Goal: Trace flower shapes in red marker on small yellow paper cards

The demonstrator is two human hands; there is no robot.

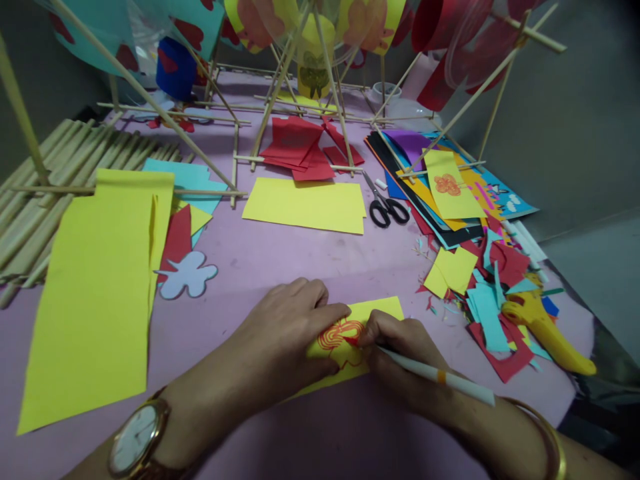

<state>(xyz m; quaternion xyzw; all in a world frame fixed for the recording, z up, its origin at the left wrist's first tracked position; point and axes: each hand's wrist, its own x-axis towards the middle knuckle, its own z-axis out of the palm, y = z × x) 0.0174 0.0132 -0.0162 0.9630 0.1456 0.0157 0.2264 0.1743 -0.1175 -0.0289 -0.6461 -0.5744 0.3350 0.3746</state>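
Observation:
My right hand point(400, 353) grips a white felt-tip pen point(440, 377) with an orange band. Its red tip touches a small yellow paper point(383, 308) on the table. An orange-red butterfly-like drawing point(330, 335) shows on that paper, with curved lines in the wings. My left hand point(295, 333) lies over the paper's left part, thumb and forefinger apart on either side of the drawing. It holds nothing and presses on the sheet. Part of the paper is hidden beneath both hands. A white butterfly cut-out point(187, 277) lies left of my left hand.
Black-handled scissors point(387, 207) lie beyond a yellow strip point(305, 205). Large yellow sheets point(100, 293) and bundled sticks point(65, 180) are left. Paper scraps point(487, 307) and a yellow glue gun point(550, 327) are right. Stick frames point(280, 87) stand at the back.

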